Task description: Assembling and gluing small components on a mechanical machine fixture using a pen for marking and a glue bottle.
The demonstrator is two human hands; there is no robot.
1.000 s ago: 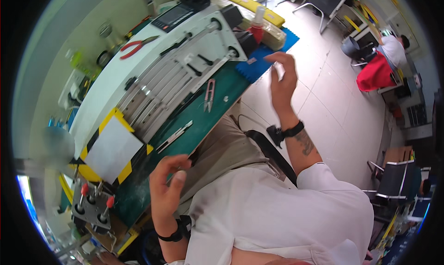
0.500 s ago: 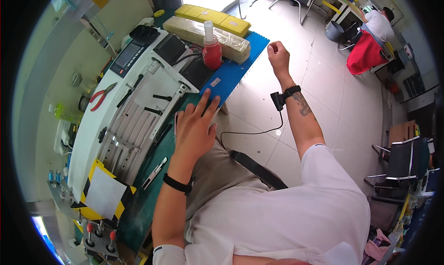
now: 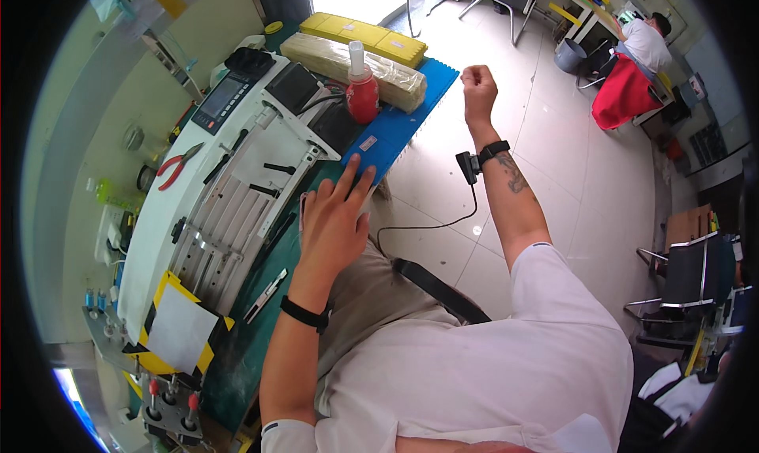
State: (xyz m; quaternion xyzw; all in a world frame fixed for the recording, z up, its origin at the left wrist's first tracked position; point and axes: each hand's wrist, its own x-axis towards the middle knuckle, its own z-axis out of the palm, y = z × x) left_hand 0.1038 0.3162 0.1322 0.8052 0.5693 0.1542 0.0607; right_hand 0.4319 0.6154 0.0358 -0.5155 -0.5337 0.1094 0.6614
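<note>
My left hand (image 3: pixel 336 216) lies flat with spread fingers on the near edge of the green bench mat (image 3: pixel 261 326), its fingertips touching the blue ridged tray (image 3: pixel 399 125). It holds nothing. My right hand (image 3: pixel 477 85) hovers out over the tiled floor beyond the bench's end, curled into a loose fist; nothing is visible in it. A black wrist strap with a cord (image 3: pixel 474 167) hangs from that wrist. A red bottle with a white cap (image 3: pixel 361 89) stands just beyond the blue tray.
A white machine with metal rails (image 3: pixel 237 192) runs along the bench. Red pliers (image 3: pixel 175 166), a wrapped long pack (image 3: pixel 352 60), yellow boxes (image 3: pixel 364 35) and a small blade tool (image 3: pixel 265 295) lie around. Another person (image 3: pixel 644 42) sits far off by chairs.
My left hand went from raised near my chest down onto the bench edge at the blue tray. My right hand drew away from the bench and closed into a fist.
</note>
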